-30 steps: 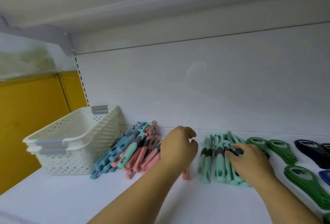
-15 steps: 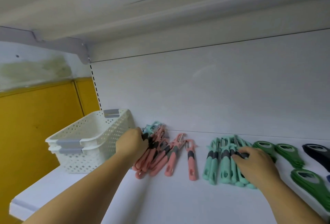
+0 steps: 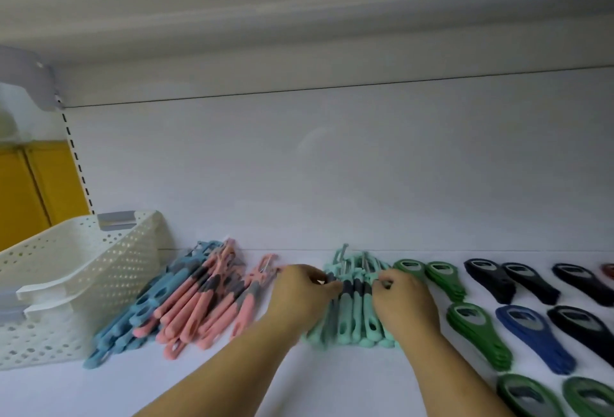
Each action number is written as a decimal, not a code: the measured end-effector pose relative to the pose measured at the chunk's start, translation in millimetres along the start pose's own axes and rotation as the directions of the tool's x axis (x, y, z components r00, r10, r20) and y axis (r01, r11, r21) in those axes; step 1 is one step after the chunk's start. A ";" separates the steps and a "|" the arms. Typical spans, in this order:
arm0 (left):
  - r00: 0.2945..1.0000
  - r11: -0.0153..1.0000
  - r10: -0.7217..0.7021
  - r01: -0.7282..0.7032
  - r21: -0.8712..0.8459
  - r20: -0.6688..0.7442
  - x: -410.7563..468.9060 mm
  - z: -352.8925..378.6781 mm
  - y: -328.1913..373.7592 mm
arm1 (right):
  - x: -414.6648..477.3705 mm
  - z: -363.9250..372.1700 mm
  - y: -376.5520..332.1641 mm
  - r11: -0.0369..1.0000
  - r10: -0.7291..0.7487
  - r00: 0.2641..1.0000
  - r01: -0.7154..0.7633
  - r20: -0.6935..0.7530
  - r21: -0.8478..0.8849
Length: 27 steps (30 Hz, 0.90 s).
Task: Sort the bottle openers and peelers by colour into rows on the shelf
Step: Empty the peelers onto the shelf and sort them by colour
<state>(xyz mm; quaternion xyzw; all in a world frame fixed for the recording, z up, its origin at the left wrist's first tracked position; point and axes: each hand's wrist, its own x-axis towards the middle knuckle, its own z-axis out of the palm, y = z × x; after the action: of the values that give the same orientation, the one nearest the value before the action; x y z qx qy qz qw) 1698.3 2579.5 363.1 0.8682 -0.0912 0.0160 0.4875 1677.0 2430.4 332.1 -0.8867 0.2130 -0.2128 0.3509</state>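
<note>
On the smooth white shelf [image 3: 299, 383], both hands work at a fanned bundle of mint-green peelers with dark grey rubbery grip bands and thin metal blades [image 3: 354, 313], which lies in the middle of the shelf with the blade ends pointing toward the far white back panel. The left hand [image 3: 304, 293] presses against the bundle's left edge, fingers curled around the grey bands, and the right hand [image 3: 403, 303] lies over its right edge with fingertips bent onto the grips; both hands are closed on the peelers. To the left, a loose heap of matte salmon-pink peelers with grey bands [image 3: 202, 303] overlaps a heap of dusty-blue peelers [image 3: 133, 320], all with slotted oval handle ends. Further left, touching the blue heap, stand nested white perforated plastic baskets with a grey handle [image 3: 66, 287]. To the right of the mint bundle lie flat, teardrop-shaped bottle openers in stacks: dark green bottle openers [image 3: 445, 279] nearest, more green ones toward the near edge, then black bottle openers [image 3: 490, 280] and a royal-blue bottle opener stack [image 3: 535, 338]. A yellow panel [image 3: 23, 197] shows far left.
</note>
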 end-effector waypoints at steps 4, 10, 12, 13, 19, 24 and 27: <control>0.994 0.989 0.099 -0.094 0.115 -0.038 14.1 21.6 -3.3 | 1.8 1.0 -0.1 1.000 -0.024 0.999 0.024 0.027 -0.017; 0.923 0.891 0.356 -0.382 0.247 0.145 5.7 21.6 -23.4 | 4.2 7.1 0.6 1.000 -0.016 0.998 0.018 0.057 -0.022; 0.887 0.897 0.322 -0.398 0.191 0.332 0.4 17.7 -23.1 | 4.2 8.8 -0.1 1.000 -0.002 0.997 0.002 0.074 0.001; 0.871 0.905 0.282 -0.381 0.192 0.402 -1.8 14.2 -23.0 | 3.8 9.0 -0.7 1.000 0.011 0.996 -0.013 0.088 0.028; 0.813 0.815 0.280 -0.482 0.321 0.510 -5.6 14.8 -22.2 | -0.3 6.9 -4.7 0.997 0.034 0.990 -0.043 0.135 0.067; 0.814 0.808 0.418 -0.536 0.245 0.404 4.4 22.2 -26.3 | -2.7 6.8 -8.8 0.996 0.047 0.990 -0.057 0.132 0.067; 0.819 0.835 0.360 -0.496 0.237 0.446 5.0 29.0 -32.7 | -3.4 7.5 -8.5 0.996 0.044 0.990 -0.054 0.135 0.067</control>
<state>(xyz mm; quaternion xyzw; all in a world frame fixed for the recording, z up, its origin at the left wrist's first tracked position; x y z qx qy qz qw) 1707.1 2570.8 320.9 0.8812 -0.3764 -0.0275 0.2846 1680.1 2441.8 332.4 -0.8806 0.2032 -0.1515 0.4004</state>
